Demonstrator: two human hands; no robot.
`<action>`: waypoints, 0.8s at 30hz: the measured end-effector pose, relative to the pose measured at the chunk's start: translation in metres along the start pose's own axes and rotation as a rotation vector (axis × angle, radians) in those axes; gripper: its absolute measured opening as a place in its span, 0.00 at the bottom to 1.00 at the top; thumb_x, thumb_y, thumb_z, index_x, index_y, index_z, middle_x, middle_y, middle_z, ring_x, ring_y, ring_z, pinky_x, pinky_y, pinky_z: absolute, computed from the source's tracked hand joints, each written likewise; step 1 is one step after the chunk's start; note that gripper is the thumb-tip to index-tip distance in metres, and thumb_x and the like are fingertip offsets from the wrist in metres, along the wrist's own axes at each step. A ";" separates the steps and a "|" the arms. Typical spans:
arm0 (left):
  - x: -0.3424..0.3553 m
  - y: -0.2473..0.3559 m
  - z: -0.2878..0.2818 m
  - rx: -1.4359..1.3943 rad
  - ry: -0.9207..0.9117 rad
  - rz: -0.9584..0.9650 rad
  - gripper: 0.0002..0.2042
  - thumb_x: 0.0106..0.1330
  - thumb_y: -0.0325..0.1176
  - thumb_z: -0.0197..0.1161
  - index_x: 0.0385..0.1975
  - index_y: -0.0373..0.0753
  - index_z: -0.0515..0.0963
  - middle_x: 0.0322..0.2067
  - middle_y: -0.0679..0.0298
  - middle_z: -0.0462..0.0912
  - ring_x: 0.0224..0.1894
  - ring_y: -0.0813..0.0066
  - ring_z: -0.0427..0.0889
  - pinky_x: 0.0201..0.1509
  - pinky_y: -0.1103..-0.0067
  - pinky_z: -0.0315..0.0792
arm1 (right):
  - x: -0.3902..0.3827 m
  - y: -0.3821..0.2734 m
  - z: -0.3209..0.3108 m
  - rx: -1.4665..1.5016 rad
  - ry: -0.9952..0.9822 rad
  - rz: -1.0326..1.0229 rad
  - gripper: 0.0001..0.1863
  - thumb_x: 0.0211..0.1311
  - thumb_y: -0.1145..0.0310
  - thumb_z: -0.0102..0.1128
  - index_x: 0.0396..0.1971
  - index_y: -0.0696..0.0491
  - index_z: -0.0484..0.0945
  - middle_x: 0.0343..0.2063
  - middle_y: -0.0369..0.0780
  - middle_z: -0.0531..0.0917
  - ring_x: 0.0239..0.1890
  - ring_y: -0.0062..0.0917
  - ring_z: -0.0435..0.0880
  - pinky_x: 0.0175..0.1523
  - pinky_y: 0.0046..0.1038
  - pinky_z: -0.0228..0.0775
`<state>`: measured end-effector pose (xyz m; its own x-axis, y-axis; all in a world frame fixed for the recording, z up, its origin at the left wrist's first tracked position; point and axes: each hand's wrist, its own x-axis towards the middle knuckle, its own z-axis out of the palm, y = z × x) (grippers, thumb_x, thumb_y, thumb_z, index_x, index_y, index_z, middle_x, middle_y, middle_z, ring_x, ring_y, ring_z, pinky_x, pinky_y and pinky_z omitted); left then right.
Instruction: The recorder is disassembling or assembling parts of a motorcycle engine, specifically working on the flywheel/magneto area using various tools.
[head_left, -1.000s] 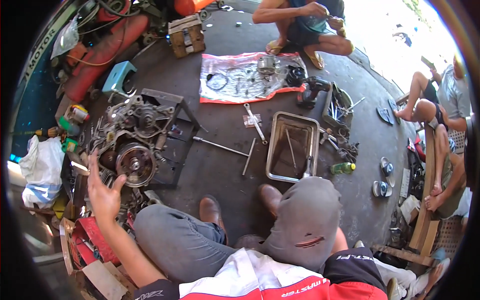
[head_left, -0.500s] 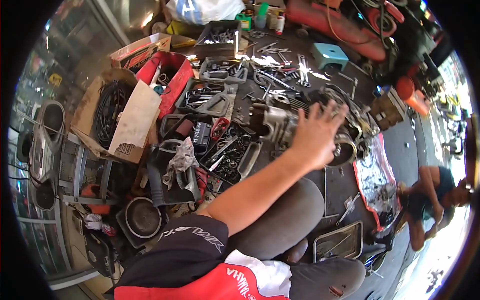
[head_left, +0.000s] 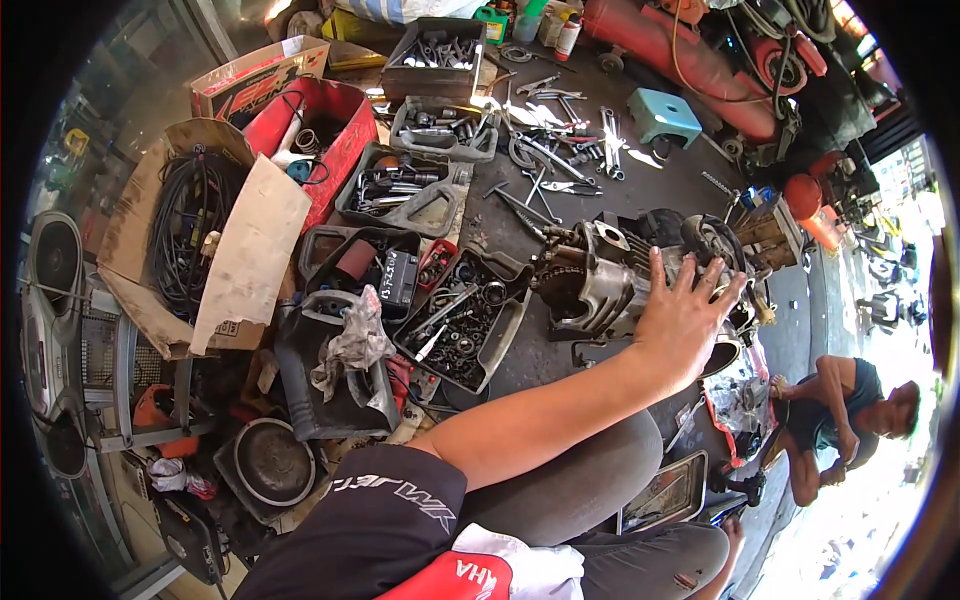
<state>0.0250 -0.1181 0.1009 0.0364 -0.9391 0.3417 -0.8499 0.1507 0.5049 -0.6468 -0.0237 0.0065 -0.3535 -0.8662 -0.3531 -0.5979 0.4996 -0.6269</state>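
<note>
My left hand reaches over the metal engine assembly, its fingers spread and resting on or just above the upper part; I cannot tell whether they touch. The engine has a finned cylinder and round casings, partly hidden by my hand. What appears to be my right hand shows only in part beside my right knee at the bottom right, its fingers unclear. Left of the engine lies an open plastic case of sockets and small parts, with loose wrenches spread on the floor behind.
Tool trays, a cardboard box of cables and a red bin crowd the left. A blue stool and red compressor tank stand behind. Another person squats right, by a plastic sheet of parts. A metal pan lies below.
My view has swung left from the middle of the floor to the tools. My left hand has reached rightward over the engine and moved slightly further along it in the last half second.
</note>
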 end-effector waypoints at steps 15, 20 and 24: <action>-0.002 0.002 0.009 -0.088 0.064 -0.014 0.45 0.68 0.39 0.69 0.84 0.45 0.55 0.80 0.48 0.63 0.80 0.38 0.62 0.79 0.29 0.42 | -0.099 -0.343 0.135 -0.563 -0.136 -0.818 0.26 0.78 0.58 0.62 0.68 0.58 0.76 0.61 0.49 0.83 0.58 0.41 0.83 0.64 0.39 0.74; -0.004 0.005 0.016 -0.129 0.083 -0.022 0.45 0.70 0.40 0.66 0.85 0.44 0.51 0.81 0.44 0.58 0.81 0.33 0.58 0.78 0.28 0.41 | -0.124 -0.357 0.163 -0.618 -0.207 -0.956 0.26 0.76 0.62 0.64 0.68 0.60 0.75 0.68 0.50 0.76 0.69 0.47 0.77 0.72 0.44 0.70; -0.004 0.003 0.023 -0.170 0.061 -0.013 0.43 0.73 0.41 0.64 0.86 0.43 0.50 0.82 0.44 0.54 0.82 0.30 0.54 0.78 0.27 0.40 | -0.098 -0.323 0.137 -0.670 -0.181 -0.817 0.28 0.75 0.62 0.66 0.69 0.58 0.75 0.66 0.48 0.77 0.66 0.42 0.78 0.70 0.41 0.71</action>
<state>0.0102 -0.1210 0.0832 0.0829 -0.9217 0.3790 -0.7485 0.1935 0.6343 -0.3201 -0.1016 0.1484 0.4117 -0.9018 -0.1311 -0.8974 -0.3761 -0.2308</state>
